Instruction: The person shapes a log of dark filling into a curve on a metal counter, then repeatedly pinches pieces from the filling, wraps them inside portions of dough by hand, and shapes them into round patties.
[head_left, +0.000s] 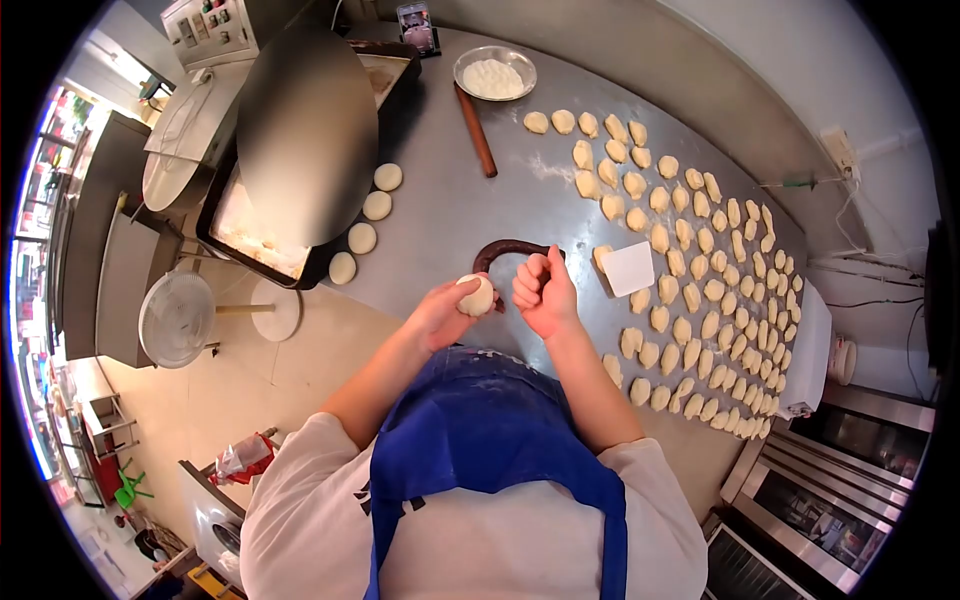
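My left hand (pixel 441 314) holds a round, pale piece of dough (pixel 475 296) between thumb and fingers, in front of the blue apron. Close beside it on the right, my right hand (pixel 546 293) has its fingers curled in and its thumb up; what they hold, if anything, is hidden. Just beyond both hands lies a curved, dark brown rope of filling or paste (pixel 510 246), its right end passing behind my right thumb. A white flat scraper (pixel 628 269) rests to the right of my right hand, against a dough piece (pixel 602 258).
Many small dough pieces (pixel 682 233) in rows cover the table's right side. A wooden rolling pin (pixel 475 130) and a metal bowl of flour (pixel 495 76) are farther back. Several flattened dough rounds (pixel 377 205) line the left edge beside a dark baking tray (pixel 250 262), partly behind a blurred patch.
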